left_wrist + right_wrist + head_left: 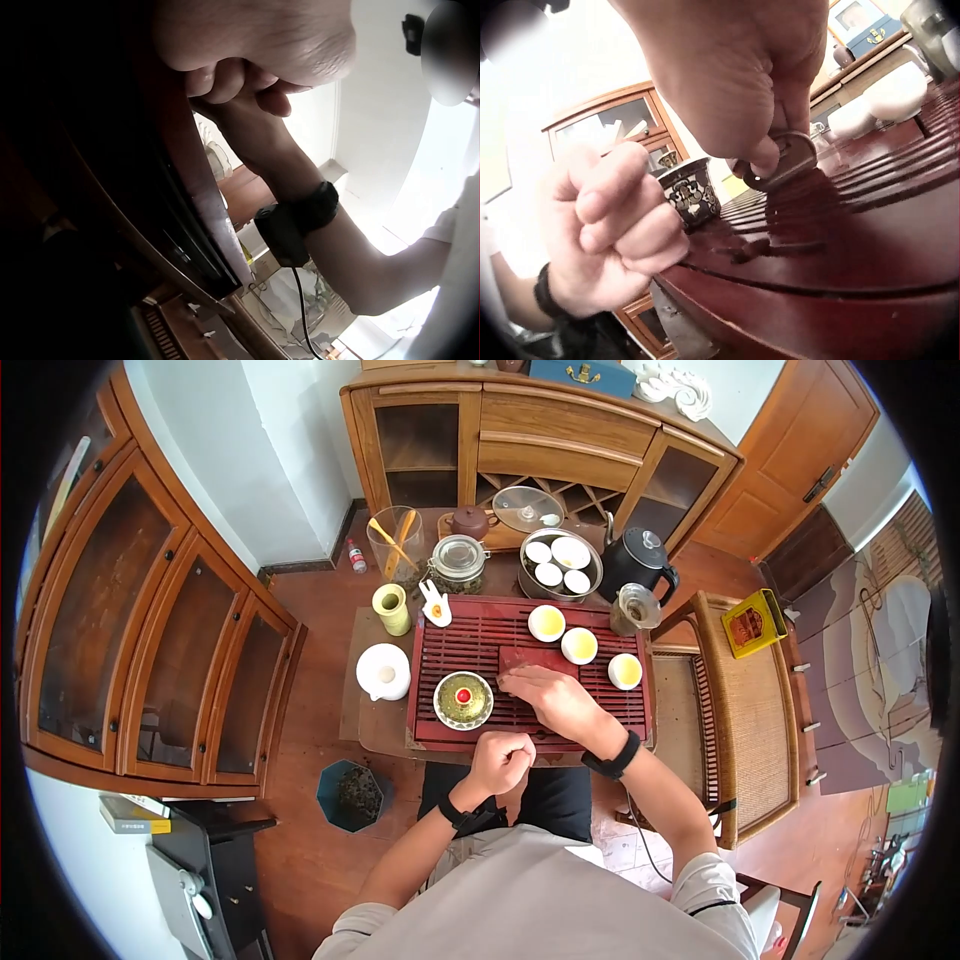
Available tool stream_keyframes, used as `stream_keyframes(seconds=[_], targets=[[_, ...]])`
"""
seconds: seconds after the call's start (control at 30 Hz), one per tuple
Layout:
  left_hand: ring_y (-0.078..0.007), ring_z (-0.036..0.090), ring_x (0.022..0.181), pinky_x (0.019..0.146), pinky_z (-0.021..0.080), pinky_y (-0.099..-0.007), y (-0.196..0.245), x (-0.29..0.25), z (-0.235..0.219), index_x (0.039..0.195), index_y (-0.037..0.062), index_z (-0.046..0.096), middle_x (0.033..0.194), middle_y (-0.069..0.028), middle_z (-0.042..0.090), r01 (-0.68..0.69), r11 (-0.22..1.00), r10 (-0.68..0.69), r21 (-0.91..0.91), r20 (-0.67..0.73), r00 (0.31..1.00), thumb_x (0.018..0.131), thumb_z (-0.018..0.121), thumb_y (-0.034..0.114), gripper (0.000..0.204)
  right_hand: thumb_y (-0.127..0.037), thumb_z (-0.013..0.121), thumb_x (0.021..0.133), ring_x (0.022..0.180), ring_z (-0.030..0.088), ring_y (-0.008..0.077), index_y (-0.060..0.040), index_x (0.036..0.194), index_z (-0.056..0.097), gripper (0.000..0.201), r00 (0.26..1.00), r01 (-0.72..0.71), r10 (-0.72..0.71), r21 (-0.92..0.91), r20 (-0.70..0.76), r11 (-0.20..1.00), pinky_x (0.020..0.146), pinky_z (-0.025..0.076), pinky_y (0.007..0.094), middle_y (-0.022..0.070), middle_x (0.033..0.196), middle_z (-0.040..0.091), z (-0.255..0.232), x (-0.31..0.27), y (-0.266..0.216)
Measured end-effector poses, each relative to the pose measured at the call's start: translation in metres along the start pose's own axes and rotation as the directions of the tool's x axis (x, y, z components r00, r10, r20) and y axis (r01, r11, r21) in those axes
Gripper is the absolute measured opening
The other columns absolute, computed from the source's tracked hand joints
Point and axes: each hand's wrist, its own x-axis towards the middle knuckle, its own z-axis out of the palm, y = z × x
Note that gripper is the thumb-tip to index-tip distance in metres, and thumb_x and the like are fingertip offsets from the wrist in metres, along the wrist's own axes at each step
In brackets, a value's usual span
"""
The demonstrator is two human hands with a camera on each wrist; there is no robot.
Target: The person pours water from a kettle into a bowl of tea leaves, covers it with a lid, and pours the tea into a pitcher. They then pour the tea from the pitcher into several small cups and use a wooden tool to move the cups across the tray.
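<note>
My right hand is lowered over the slatted red tea tray, its fingers pinching a small flat disc with rounded edges. Most of that disc is covered by the hand, and its kind cannot be made out. The left hand is curled into a fist at the tray's front edge, with nothing showing in it. Between the hands and the tray's left side sits a patterned gaiwan with a green lid and red knob. Three white cups of yellow tea stand along the tray's back and right.
Left of the tray are a white pitcher, a green vase and a white hand-shaped ornament. Behind stand a glass jar, a steel pot with cups, a black kettle and a glass jug. A bin is on the floor.
</note>
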Motion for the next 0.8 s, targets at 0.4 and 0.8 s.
stream_keyframes(seconds=[0.4, 0.8], targets=[[-0.0231, 0.061, 0.053, 0.053, 0.048, -0.0339, 0.001, 0.000, 0.001, 0.070, 0.0007, 0.065, 0.062, -0.0108, 0.064, -0.016, 0.998, 0.017, 0.061, -0.016, 1.000, 0.081, 0.054, 0.002, 0.015, -0.010, 0.073, 0.091, 0.093, 0.074, 0.0426, 0.0007, 0.107, 0.075, 0.019, 0.944, -0.242, 0.190, 0.175, 0.270, 0.954, 0.086, 0.059, 0.0500, 0.0235, 0.095, 0.076, -0.008, 0.057, 0.028], [-0.0229, 0.059, 0.052, 0.053, 0.047, -0.0334, 0.002, 0.000, 0.002, 0.072, 0.0007, 0.066, 0.061, -0.0113, 0.060, -0.006, 0.997, 0.009, 0.074, -0.029, 1.000, 0.081, 0.056, 0.001, 0.014, 0.000, 0.062, 0.093, 0.091, 0.075, 0.0416, -0.0023, 0.105, 0.067, 0.014, 0.980, -0.189, 0.190, 0.011, -0.053, 0.982, 0.080, 0.061, 0.0509, 0.0218, 0.092, 0.076, 0.029, 0.106, 0.058]])
